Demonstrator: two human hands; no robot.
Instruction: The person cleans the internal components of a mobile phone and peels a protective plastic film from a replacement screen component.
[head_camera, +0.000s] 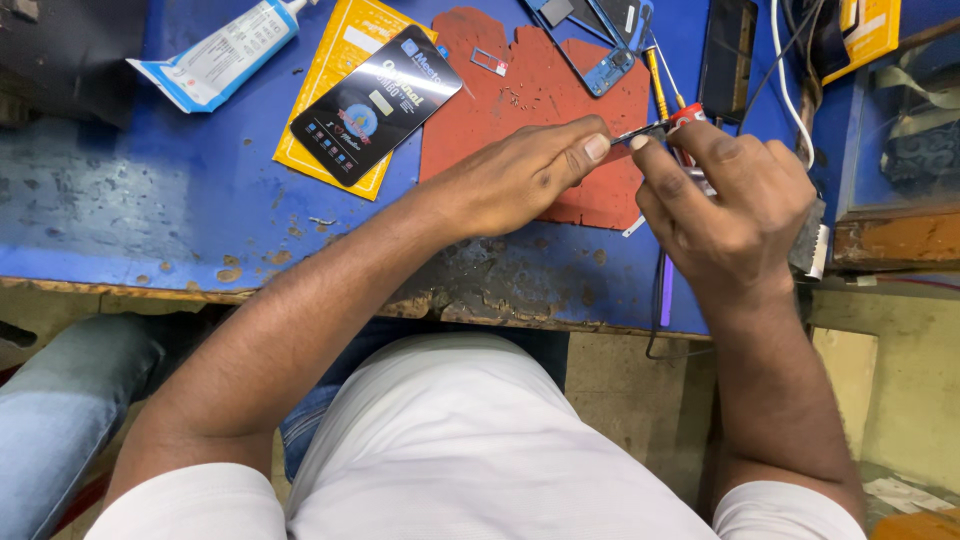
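Note:
My left hand (520, 175) and my right hand (725, 200) meet over a worn red mat (535, 95) on a blue workbench (150, 200). Between their fingertips is a small dark metal tool (645, 130) with a red part at its far end. The right hand grips the tool's body; the left thumb and forefinger pinch its thin tip. A blue phone frame (605, 60) lies open at the far edge of the mat, beyond both hands.
A black packaged phone screen (378, 105) rests on a yellow card (335, 70). A white glue tube (225, 55) lies far left. A screwdriver (657, 85), a dark phone (727, 45), white cable (785, 75) sit far right. The bench's chipped front edge (480, 310) is near my lap.

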